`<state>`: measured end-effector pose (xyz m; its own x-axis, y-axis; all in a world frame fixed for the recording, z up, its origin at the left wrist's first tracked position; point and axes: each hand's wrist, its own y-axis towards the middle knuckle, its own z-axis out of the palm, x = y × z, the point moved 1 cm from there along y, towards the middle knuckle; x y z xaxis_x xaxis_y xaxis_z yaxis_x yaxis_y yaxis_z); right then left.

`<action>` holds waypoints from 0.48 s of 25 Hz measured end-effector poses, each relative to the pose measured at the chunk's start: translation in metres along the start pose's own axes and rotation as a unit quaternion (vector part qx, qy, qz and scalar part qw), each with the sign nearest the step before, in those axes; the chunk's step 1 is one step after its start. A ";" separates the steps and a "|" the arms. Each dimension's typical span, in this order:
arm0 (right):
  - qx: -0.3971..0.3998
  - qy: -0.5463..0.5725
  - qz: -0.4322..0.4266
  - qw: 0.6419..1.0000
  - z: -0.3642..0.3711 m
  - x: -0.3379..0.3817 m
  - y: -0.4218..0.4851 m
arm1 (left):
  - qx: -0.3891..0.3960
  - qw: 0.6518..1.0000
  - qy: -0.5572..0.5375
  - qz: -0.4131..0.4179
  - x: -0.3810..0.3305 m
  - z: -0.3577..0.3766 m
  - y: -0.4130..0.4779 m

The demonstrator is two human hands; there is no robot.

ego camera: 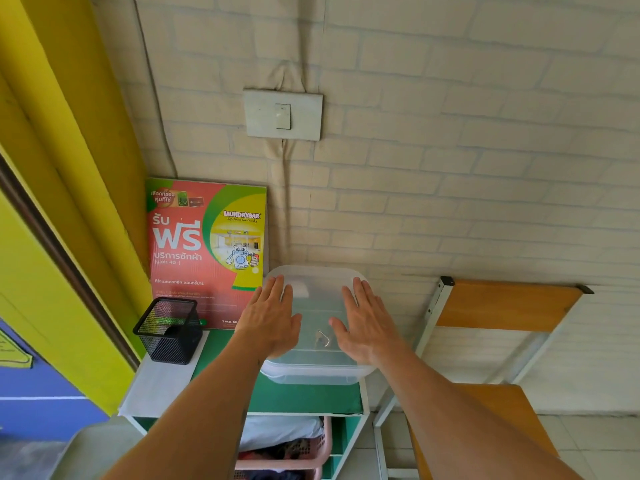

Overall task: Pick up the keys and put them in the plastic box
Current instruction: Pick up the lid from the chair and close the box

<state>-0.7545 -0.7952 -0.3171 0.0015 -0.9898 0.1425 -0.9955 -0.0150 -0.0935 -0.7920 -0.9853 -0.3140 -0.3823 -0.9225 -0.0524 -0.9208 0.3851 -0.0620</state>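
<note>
Head view. We see a translucent, rounded-rectangular plastic box [317,327] with its lid on, standing on the green surface [294,396] against a pale brick-patterned wall. Through the lid we make out the small metal keys [322,338] lying inside the box, toward its near half. The left hand [272,318] and the right hand [363,323] lie flat on the lid with fingers extended, palms down, gripping nothing; the keys sit between the two hands, just beside the right thumb. To the left of the box stand a black wire-mesh pen cup [169,330] and a red and green laundry poster [207,251] leaning on the wall. A wood and metal chair [498,306] stands to the right.
</note>
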 end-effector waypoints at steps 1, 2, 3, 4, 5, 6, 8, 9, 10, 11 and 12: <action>0.000 0.012 0.003 1.000 0.002 -0.001 0.001 | 0.003 1.000 0.002 0.000 0.000 0.002 0.001; -0.002 0.024 0.005 1.000 0.003 -0.001 0.002 | 0.006 1.000 -0.002 -0.002 -0.001 0.003 0.002; -0.006 0.030 0.005 1.000 0.004 -0.001 0.003 | 0.008 1.000 -0.008 -0.005 -0.002 0.006 0.002; -0.013 0.030 0.004 0.999 0.006 0.000 0.004 | 0.005 1.000 -0.013 -0.010 -0.002 0.008 0.001; -0.019 0.027 0.004 0.999 0.006 0.000 0.005 | 0.001 1.000 -0.014 -0.013 -0.003 0.011 0.001; -0.020 0.024 0.004 0.999 0.006 0.000 0.006 | -0.002 1.000 -0.015 -0.015 -0.002 0.013 0.001; -0.011 0.015 0.003 1.000 0.006 -0.001 0.007 | -0.005 1.000 -0.020 -0.015 -0.001 0.016 0.003; -0.007 0.006 0.003 1.000 0.006 -0.001 0.008 | -0.009 1.000 -0.019 -0.015 -0.001 0.018 0.003; -0.006 -0.002 0.002 1.000 0.005 -0.001 0.008 | -0.012 1.000 -0.016 -0.014 0.000 0.018 0.004; -0.005 -0.006 0.003 1.000 0.005 0.000 0.007 | -0.013 1.000 -0.016 -0.013 0.000 0.018 0.004; -0.006 -0.008 0.002 1.000 0.005 0.000 0.007 | -0.014 1.000 -0.016 -0.013 0.000 0.019 0.004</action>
<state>-0.7608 -0.7963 -0.3228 -0.0019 -0.9920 0.1259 -0.9966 -0.0084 -0.0817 -0.7944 -0.9831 -0.3330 -0.3559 -0.9309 -0.0826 -0.9324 0.3597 -0.0352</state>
